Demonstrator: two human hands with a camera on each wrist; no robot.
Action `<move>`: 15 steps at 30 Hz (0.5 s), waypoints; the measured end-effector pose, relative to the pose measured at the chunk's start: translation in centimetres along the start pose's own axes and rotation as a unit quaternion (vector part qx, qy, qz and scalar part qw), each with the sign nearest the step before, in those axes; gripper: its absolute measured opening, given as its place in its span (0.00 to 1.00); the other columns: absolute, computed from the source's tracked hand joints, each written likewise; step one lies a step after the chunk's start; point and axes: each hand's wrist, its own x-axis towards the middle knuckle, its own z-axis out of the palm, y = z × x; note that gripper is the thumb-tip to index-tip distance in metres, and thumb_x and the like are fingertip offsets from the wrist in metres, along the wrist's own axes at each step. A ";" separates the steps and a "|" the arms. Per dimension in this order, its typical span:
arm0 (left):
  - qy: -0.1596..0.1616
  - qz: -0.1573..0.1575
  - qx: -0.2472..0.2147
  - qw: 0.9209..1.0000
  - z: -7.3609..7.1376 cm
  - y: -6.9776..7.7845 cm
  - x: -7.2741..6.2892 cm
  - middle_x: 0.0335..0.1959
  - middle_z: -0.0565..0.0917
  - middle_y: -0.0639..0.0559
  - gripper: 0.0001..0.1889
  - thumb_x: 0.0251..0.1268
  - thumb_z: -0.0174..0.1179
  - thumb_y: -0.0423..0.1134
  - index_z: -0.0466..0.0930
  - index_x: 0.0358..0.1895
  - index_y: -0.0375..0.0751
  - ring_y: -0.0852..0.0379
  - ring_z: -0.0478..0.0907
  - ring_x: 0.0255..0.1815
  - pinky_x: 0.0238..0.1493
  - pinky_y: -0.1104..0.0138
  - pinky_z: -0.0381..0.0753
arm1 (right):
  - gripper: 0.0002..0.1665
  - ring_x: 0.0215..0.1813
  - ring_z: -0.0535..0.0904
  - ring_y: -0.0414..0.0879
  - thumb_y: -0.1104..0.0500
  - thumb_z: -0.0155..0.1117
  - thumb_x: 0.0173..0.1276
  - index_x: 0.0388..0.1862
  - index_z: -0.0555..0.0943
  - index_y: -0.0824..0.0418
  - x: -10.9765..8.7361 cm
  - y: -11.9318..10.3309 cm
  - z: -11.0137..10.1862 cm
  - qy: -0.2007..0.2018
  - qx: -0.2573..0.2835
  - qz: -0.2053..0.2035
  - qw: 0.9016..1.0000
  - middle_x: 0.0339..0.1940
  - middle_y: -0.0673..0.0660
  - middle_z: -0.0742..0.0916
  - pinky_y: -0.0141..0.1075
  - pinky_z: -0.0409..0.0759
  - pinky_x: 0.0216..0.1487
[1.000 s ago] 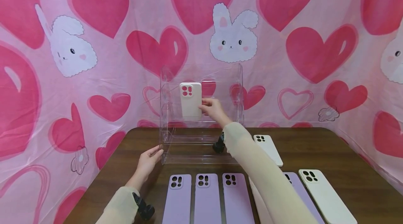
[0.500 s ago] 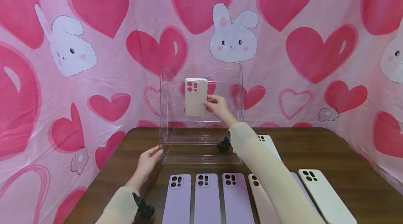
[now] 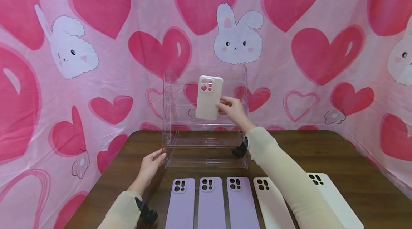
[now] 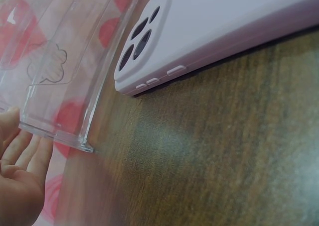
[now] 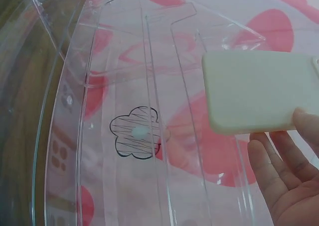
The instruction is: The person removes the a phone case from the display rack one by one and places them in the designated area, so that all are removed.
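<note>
My right hand (image 3: 235, 109) pinches a cream phone case (image 3: 209, 100) by its right edge, thumb over its back. The case is upright, slightly tilted, camera cutouts at the top, and overlaps the upper tiers of a clear tiered display stand (image 3: 206, 163). In the right wrist view, fingers lie under the phone case (image 5: 254, 91) and the stand's clear panels run beside it. My left hand (image 3: 151, 166) holds the stand's lower left front edge between thumb and fingers. The left wrist view shows that hand (image 4: 22, 181) at the rim of the clear side panel (image 4: 65, 86).
Purple phone cases (image 3: 181, 204) (image 3: 211, 204) (image 3: 243, 204) lie in a row before the stand on the wooden table (image 3: 322, 150). A pale pink case (image 3: 275, 204) and a white case (image 3: 338, 196) lie further right, partly behind the right sleeve. A heart-patterned cloth (image 3: 276, 78) hangs behind.
My right hand has carried the cream phone case rightward and slightly up in front of the stand, tilting it a little. The left hand has stayed at the stand's edge.
</note>
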 end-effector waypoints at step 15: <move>0.003 -0.001 0.006 1.000 0.0 -0.2 0.0 0.59 0.69 0.33 0.24 0.66 0.54 0.35 0.66 0.61 0.24 0.40 0.70 0.57 0.54 0.59 0.72 | 0.22 0.37 0.81 0.53 0.63 0.63 0.63 0.56 0.75 0.69 -3.1 -0.7 -2.9 -0.009 0.003 -0.032 0.999 0.44 0.66 0.83 0.42 0.82 0.41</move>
